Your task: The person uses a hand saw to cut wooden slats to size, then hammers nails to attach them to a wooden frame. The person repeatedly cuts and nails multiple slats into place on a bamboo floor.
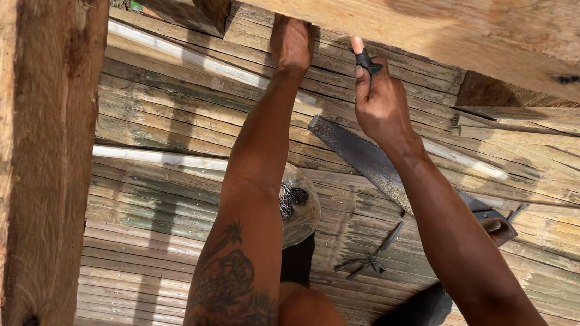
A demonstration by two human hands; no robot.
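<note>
Clear nail bag (pixel 300 204) behind left forearm, mid-floor.

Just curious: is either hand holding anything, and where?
The right hand pinches a small dark object between its fingers; the left hand presses the wooden beam.

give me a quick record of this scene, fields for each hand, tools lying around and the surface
left hand: left hand pressed against the underside of the wooden beam
right hand: right hand pinching a small dark tool at the beam's lower edge
tools lying: handsaw; dark pliers-like tool
bag: clear plastic bag of nails, partly behind the left arm
surface: split bamboo floor
upright: wooden post at left
</note>
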